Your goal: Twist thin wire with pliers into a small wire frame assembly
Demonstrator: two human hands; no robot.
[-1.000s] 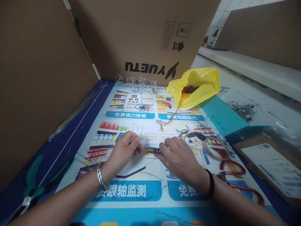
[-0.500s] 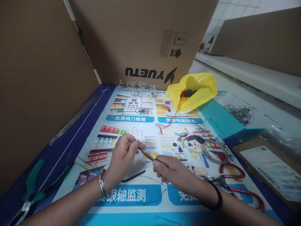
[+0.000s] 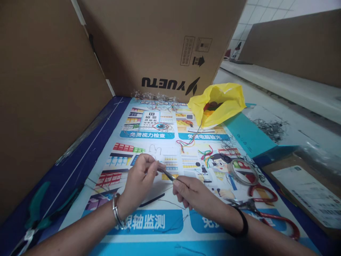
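My left hand is closed in a pinch, thumb against the fingers. A thin bent wire with curved loops rises just above these fingers and appears to be held in them; its lower end is hidden. My right hand is wrapped round slim dark metal tweezers, pointing up and left. Their tip reaches the left fingertips, and what lies between the points is too small to make out. Both hands are over the printed poster sheet.
Green-handled pliers lie at left, red-handled scissors at right beside a clear round spool. Farther back are coloured threads, a yellow bag and tangled wire pieces. Cardboard walls stand behind and left.
The bent wire above my left fingers has turned, its loops now facing differently. The tweezers have shifted slightly, with both hands in nearly the same place.
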